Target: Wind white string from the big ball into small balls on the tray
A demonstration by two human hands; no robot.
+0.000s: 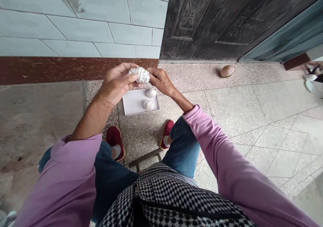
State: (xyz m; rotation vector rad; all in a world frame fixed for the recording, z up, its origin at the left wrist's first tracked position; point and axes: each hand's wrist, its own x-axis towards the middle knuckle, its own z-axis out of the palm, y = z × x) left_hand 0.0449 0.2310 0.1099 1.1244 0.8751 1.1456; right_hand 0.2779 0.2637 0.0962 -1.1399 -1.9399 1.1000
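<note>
Ball of white yarn is sitting in the air between both hands, at about 12 o'clock, above the near-wall end of a shallow white tray; left hand is grasping it from the 11 o'clock side, fingers curling over its upper left; right hand is gripping it from the 1 o'clock side, fingertips pressing into the strands; neither hand is releasing it; two smaller white yarn balls are lying in the tray, one by the far right corner, the other just below it, the two not touching; pink sleeves are covering both forearms up to a bare stretch above the wrists; blue jeans are showing at both knees; red shoes are resting on the terrazzo floor at about 12 o'clock, either side of the tray's near edge but apart from it; checkered apron is covering the lap; dark metal door is standing at 1 o'clock; pale tile wall with brown skirting is running along 11 o'clock; tan oval object is lying on the floor at 2 o'clock, near the door's sill, its kind hard to tell.
</note>
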